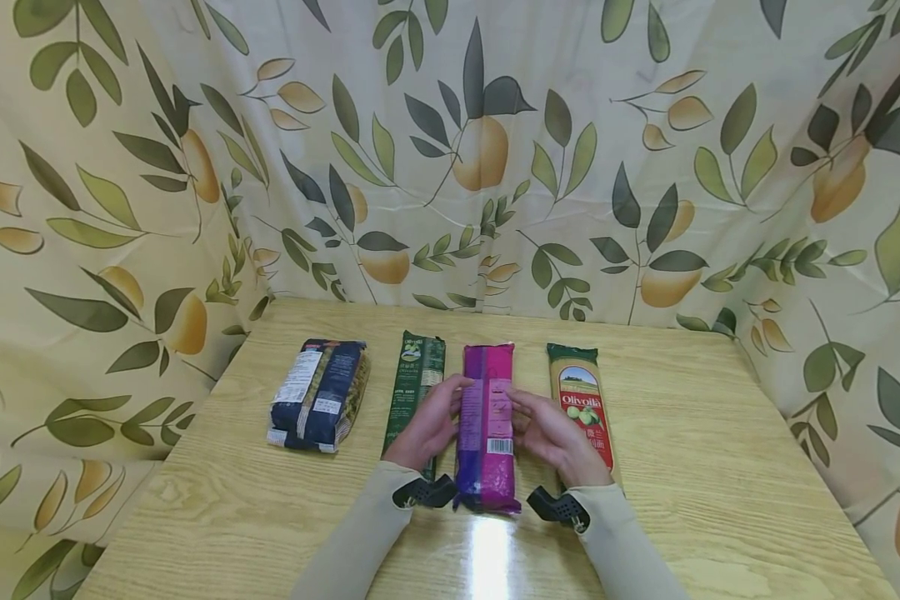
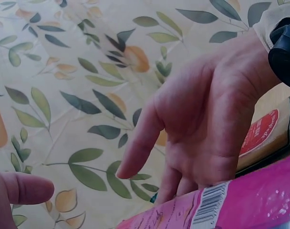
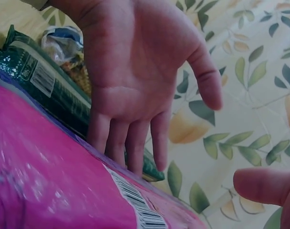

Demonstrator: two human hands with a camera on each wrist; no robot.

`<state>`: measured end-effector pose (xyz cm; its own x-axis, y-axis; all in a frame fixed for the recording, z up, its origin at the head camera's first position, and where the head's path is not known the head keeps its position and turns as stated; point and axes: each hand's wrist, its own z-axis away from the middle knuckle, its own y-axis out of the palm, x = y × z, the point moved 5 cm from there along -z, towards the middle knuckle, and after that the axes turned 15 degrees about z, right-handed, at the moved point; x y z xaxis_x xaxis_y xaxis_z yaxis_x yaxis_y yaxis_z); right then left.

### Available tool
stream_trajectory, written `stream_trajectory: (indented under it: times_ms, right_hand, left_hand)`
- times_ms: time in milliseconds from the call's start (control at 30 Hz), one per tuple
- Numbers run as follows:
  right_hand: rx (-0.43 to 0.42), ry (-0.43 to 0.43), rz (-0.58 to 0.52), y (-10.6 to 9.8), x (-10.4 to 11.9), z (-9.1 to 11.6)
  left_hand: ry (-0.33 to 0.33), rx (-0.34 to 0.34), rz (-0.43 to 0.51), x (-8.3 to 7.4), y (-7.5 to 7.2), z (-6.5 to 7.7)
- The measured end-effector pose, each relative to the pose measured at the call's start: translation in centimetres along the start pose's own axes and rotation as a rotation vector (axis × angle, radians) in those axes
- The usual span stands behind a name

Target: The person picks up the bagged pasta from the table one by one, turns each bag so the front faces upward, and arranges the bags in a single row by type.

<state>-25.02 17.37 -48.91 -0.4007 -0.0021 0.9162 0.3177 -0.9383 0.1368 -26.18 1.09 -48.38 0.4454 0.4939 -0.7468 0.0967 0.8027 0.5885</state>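
Observation:
A long pink and purple packet (image 1: pixel 485 475) with a barcode lies in the middle, between both hands. My left hand (image 1: pixel 429 425) touches its left side, fingers extended. Along its right side is my right hand (image 1: pixel 558 437), also with straight fingers and a raised thumb. In the left wrist view, the right hand's palm (image 2: pixel 207 114) faces the packet; its fingertips are hidden behind it. The right wrist view shows the left palm (image 3: pixel 133 62) likewise, its fingers reaching down beside the packet. Whether the packet touches the table is unclear.
Left of the packet lies a dark green Olivoila packet (image 1: pixel 420 367), partly covered by the left hand. A red-labelled Olivoila pasta packet (image 1: pixel 587 408) lies right, behind the right hand. A navy bag of pasta (image 1: pixel 322 392) is farther left. Patterned curtain (image 1: pixel 450 167) encloses the wooden table (image 1: pixel 720 467).

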Motion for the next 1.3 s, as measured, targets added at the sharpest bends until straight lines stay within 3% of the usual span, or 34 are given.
stream_trajectory:
  times_ms: [133,567,833,1300]
  right_hand:
    - [0.018,-0.018,0.017,0.07,0.08,0.04]
    - [-0.043,-0.046,0.017,-0.16,-0.16,-0.34]
    - [-0.002,-0.072,0.004,-0.09,-0.46,-0.56]
    - [-0.059,-0.079,0.031,-0.57,-0.67,-0.82]
  left_hand:
    - [0.005,0.009,-0.009,0.07,0.09,-0.05]
    - [0.014,0.006,-0.013,0.02,0.10,-0.09]
    - [0.021,0.001,-0.011,0.14,0.01,-0.23]
    - [0.031,0.058,0.011,0.72,0.32,-0.35]
